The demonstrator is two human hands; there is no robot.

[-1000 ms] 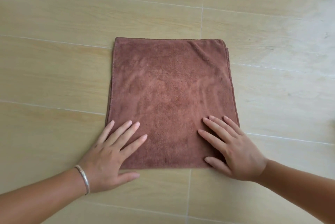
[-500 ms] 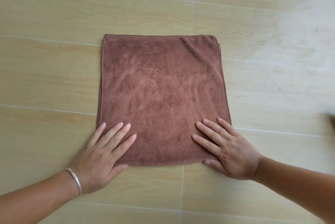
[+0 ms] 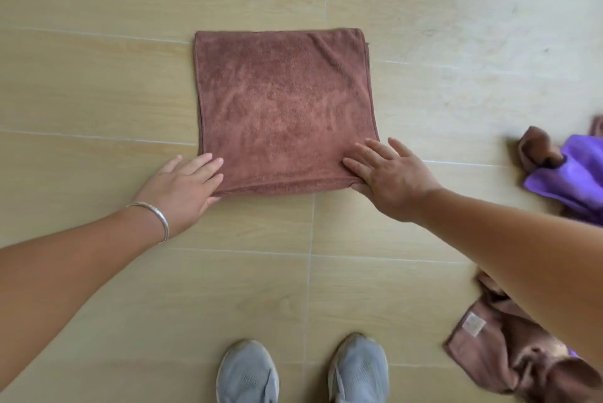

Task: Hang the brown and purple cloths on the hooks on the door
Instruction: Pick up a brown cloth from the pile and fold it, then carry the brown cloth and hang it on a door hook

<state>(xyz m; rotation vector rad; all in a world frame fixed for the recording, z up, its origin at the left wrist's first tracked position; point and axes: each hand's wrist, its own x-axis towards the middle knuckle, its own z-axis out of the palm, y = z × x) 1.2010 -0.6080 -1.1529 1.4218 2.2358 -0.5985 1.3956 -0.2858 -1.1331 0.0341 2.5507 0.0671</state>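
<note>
The brown cloth (image 3: 284,109) lies flat on the tiled floor (image 3: 98,76), folded into a near-square pad with straight edges; layered hems show along its right side, and its plush nap carries lighter brushed streaks across the middle. The left hand (image 3: 182,189) rests at the near-left corner, fingers straight and together, fingertips on the fabric and the palm on the floor (a thin metal bangle (image 3: 156,216) sits on that wrist). The right hand (image 3: 388,174) lies at the near-right corner with fingers extended and slightly spread on top of the cloth, while its thumb sits at the near hem; neither hand grips anything. A purple cloth (image 3: 574,181) lies crumpled at the right edge, touching a bunched brown piece (image 3: 535,151). A second crumpled brown cloth (image 3: 509,357) with a small label lies at the lower right, partly hidden by the right forearm. Two grey shoes (image 3: 306,370) stand at the bottom edge.
</note>
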